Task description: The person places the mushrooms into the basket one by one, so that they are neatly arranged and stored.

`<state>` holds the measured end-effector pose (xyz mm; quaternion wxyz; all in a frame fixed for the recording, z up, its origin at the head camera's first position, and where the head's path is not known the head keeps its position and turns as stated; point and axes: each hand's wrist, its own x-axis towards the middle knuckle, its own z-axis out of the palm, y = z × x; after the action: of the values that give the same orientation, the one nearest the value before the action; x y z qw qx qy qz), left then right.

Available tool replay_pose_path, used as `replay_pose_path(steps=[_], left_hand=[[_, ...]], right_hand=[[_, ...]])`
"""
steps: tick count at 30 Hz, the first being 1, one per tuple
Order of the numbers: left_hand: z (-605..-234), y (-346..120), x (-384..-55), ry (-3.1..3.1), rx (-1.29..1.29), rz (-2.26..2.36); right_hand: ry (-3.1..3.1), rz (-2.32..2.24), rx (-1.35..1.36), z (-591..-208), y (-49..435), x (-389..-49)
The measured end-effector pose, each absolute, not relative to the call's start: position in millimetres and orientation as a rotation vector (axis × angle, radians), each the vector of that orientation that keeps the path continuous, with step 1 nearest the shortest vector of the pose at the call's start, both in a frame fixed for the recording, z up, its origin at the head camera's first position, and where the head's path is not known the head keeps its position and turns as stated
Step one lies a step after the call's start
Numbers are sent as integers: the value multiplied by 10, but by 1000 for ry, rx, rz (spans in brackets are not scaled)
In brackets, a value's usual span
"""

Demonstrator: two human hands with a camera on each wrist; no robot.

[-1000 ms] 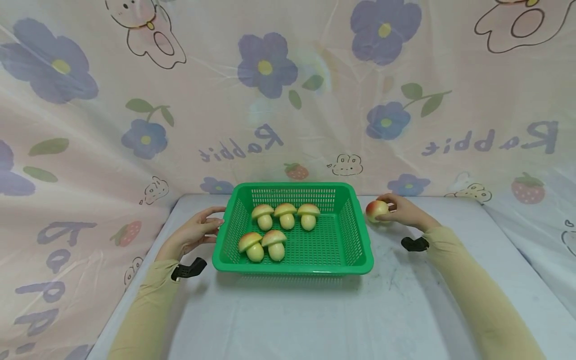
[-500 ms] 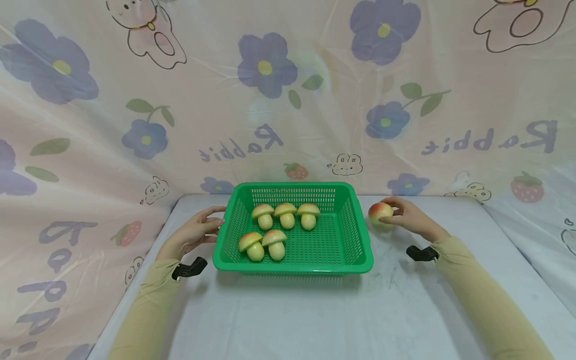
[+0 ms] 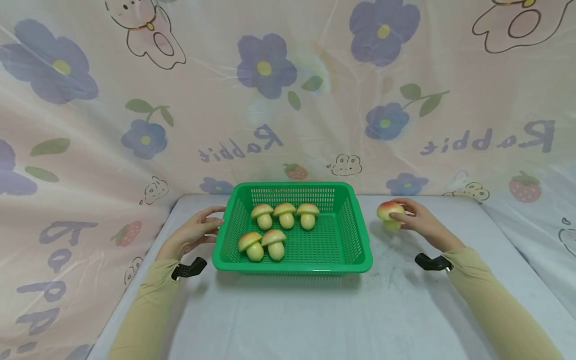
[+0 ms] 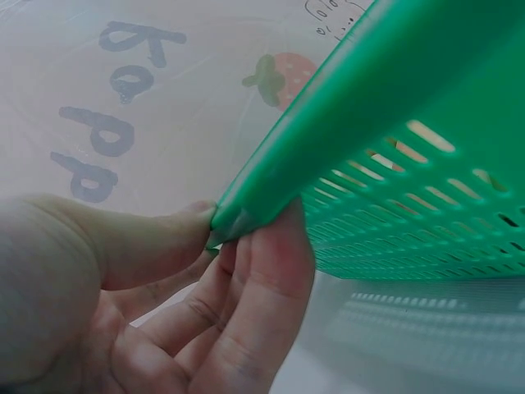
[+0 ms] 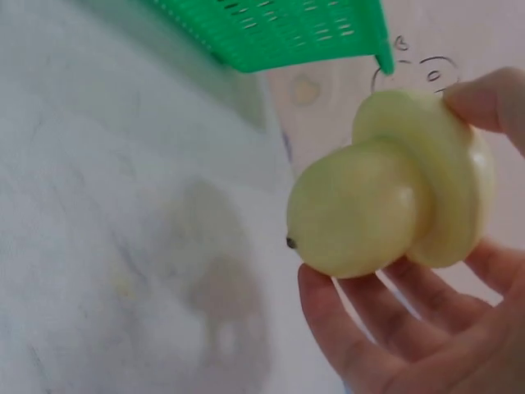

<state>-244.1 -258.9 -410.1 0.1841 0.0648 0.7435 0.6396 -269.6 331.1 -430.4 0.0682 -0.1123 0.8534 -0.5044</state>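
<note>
A green plastic basket with slotted walls stands mid-table, several toy mushrooms lying inside it in two rows. My left hand pinches the basket's left rim, thumb on top and fingers beneath, as the left wrist view shows. To the right of the basket, my right hand holds another toy mushroom between thumb and fingers. Its cap is red and yellow, its stem pale yellow-green. In the right wrist view this mushroom hangs above the table, its shadow on the cloth below.
A white cloth covers the table. Behind it and at the sides hangs a pale curtain printed with flowers, rabbits and strawberries. Each wrist bears a black camera mount.
My right hand has moved rightward, away from the basket, with the mushroom in its grip; the stem has come into view. The left hand and basket have stayed in place.
</note>
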Motion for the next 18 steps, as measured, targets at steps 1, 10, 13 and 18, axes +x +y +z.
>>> replay_pose_path(steps=[1,10,13,18], left_hand=[[-4100,-2589,-2441,2096,179,1804],[-4090,-2581,-2439,2094,166,1810],[-4091,-2583,-2440,2088,170,1814],[-4096,-2588,-2441,2081,174,1814]], right_hand=[[2575,-1526,-345,-4293,3314,-2681],[2557,-1576,-318,-4122,3304,-2512],[2551,-1571,-309,-4039,3286,-2463],[2525,-1579,-269,-3914,3227,-2399]])
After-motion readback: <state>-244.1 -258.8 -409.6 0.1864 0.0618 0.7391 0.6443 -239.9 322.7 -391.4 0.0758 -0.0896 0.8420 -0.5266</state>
